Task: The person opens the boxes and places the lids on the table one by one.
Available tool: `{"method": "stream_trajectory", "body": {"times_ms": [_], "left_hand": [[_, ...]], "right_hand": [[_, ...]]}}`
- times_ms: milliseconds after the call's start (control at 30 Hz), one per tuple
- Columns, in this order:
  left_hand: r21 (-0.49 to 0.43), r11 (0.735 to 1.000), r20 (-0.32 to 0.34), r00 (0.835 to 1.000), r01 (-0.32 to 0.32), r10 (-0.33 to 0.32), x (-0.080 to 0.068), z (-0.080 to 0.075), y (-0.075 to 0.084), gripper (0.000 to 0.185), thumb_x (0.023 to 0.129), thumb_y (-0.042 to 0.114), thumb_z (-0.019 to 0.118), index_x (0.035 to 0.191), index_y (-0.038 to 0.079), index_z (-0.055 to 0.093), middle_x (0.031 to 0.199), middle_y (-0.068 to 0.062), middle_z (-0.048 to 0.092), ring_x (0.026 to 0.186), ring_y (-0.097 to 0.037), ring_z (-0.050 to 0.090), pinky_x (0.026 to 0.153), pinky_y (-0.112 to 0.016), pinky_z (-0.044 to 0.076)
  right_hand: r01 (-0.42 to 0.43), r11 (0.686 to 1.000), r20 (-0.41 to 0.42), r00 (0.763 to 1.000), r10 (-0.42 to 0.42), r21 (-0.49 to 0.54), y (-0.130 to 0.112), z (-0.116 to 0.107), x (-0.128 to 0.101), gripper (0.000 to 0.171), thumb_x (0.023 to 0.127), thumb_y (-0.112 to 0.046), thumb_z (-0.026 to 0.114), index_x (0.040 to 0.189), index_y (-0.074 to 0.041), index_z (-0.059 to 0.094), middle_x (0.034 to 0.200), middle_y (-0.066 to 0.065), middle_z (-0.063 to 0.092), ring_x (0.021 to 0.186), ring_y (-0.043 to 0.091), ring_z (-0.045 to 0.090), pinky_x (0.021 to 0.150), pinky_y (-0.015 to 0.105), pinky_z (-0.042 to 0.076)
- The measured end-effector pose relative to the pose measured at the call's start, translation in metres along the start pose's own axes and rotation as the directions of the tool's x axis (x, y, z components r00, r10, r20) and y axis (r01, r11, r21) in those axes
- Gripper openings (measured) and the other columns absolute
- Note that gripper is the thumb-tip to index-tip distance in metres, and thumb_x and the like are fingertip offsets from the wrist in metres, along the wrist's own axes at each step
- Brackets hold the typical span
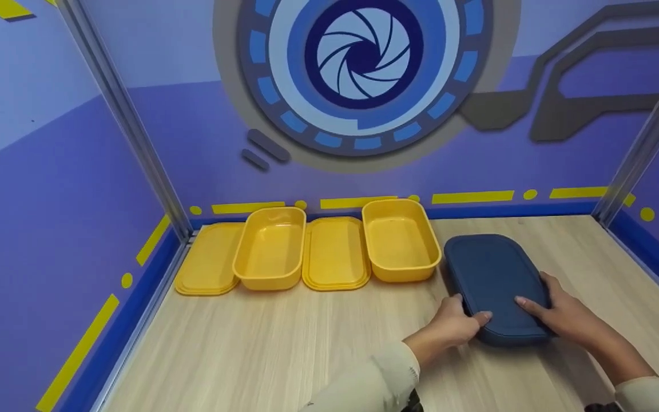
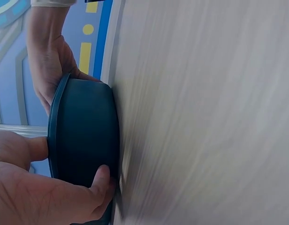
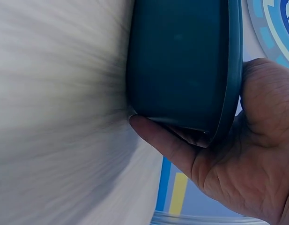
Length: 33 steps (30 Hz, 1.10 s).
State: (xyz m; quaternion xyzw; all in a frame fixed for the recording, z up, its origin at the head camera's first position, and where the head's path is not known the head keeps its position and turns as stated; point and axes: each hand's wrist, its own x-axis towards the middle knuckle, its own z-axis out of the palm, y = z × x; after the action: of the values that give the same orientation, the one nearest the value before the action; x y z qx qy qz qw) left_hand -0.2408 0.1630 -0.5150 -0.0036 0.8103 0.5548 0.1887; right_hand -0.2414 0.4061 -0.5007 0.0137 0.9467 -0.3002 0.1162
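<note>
Gripping blue box (image 1: 498, 286) — thumbs (image 2: 103, 180) visible wrist-side.

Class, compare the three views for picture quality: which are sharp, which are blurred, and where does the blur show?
Head view: sharp and evenly lit, soft shadows under the yellow containers. Left wrist view: the wooden tabletop is streaked with blur, while the left hand and dark blue box stay fairly clear. Right wrist view: same streaked tabletop, the right hand reasonably sharp.

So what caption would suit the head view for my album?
Two hands grip a closed dark blue box beside yellow tubs on a wooden table.
</note>
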Motion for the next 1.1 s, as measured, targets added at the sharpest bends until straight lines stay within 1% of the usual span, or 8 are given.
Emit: {"method": "stream_trajectory", "body": {"times_ms": [167, 433, 567, 733, 867, 1100], "left_hand": [[0.000, 1.000, 0.005, 1.000, 0.012, -0.012, -0.0040, 0.0014, -0.0012, 0.073, 0.099, 0.032, 0.078, 0.158, 0.002, 0.047, 0.164, -0.014, 0.048, 0.152, -0.024, 0.049, 0.128, -0.042, 0.040], [0.020, 1.000, 0.007, 1.000, 0.013, -0.013, -0.0040, -0.0008, -0.0033, 0.074, 0.099, 0.034, 0.077, 0.159, 0.004, 0.047, 0.163, -0.012, 0.049, 0.151, -0.023, 0.050, 0.128, -0.043, 0.040], [0.022, 0.999, 0.029, 0.999, 0.026, -0.027, -0.0024, -0.0024, -0.0037, 0.074, 0.099, 0.036, 0.076, 0.159, 0.006, 0.046, 0.163, -0.011, 0.048, 0.151, -0.022, 0.049, 0.128, -0.043, 0.040], [0.006, 0.999, 0.056, 0.997, 0.047, -0.047, 0.0002, -0.0020, -0.0026, 0.074, 0.100, 0.037, 0.076, 0.161, 0.009, 0.045, 0.163, -0.009, 0.047, 0.151, -0.022, 0.048, 0.129, -0.044, 0.038], [-0.022, 0.999, 0.046, 0.998, 0.048, -0.047, -0.0004, 0.0000, -0.0023, 0.074, 0.100, 0.036, 0.076, 0.161, 0.008, 0.045, 0.164, -0.010, 0.046, 0.150, -0.022, 0.048, 0.128, -0.044, 0.038], [-0.059, 0.997, 0.019, 0.999, 0.051, -0.050, -0.0015, 0.0019, -0.0045, 0.075, 0.099, 0.035, 0.076, 0.161, 0.006, 0.044, 0.164, -0.011, 0.047, 0.150, -0.023, 0.049, 0.128, -0.045, 0.038]], "right_hand": [[-0.003, 1.000, -0.005, 1.000, 0.003, 0.002, 0.0018, 0.0021, -0.0016, 0.114, 0.106, -0.062, 0.054, 0.163, 0.015, -0.009, 0.161, 0.055, 0.006, 0.148, 0.075, 0.017, 0.117, 0.082, 0.028], [-0.003, 1.000, -0.015, 1.000, 0.003, -0.005, 0.0017, 0.0047, -0.0012, 0.114, 0.106, -0.063, 0.053, 0.163, 0.015, -0.008, 0.161, 0.055, 0.007, 0.148, 0.074, 0.018, 0.116, 0.082, 0.028], [0.009, 1.000, -0.028, 1.000, -0.009, 0.002, 0.0004, 0.0061, -0.0027, 0.112, 0.107, -0.061, 0.053, 0.163, 0.015, -0.007, 0.161, 0.055, 0.009, 0.148, 0.074, 0.019, 0.115, 0.082, 0.029], [-0.001, 1.000, -0.032, 0.999, 0.001, 0.004, 0.0001, 0.0047, -0.0039, 0.111, 0.107, -0.061, 0.053, 0.163, 0.014, -0.007, 0.161, 0.055, 0.008, 0.148, 0.075, 0.018, 0.115, 0.082, 0.029], [-0.004, 1.000, -0.027, 1.000, 0.005, 0.013, 0.0021, 0.0030, -0.0033, 0.111, 0.107, -0.062, 0.052, 0.164, 0.013, -0.008, 0.161, 0.055, 0.007, 0.148, 0.075, 0.017, 0.116, 0.083, 0.027], [-0.014, 0.997, -0.030, 0.999, 0.017, 0.082, 0.0057, 0.0054, -0.0026, 0.113, 0.106, -0.063, 0.054, 0.166, 0.008, -0.010, 0.164, 0.052, 0.002, 0.150, 0.074, 0.011, 0.117, 0.084, 0.023]]}}
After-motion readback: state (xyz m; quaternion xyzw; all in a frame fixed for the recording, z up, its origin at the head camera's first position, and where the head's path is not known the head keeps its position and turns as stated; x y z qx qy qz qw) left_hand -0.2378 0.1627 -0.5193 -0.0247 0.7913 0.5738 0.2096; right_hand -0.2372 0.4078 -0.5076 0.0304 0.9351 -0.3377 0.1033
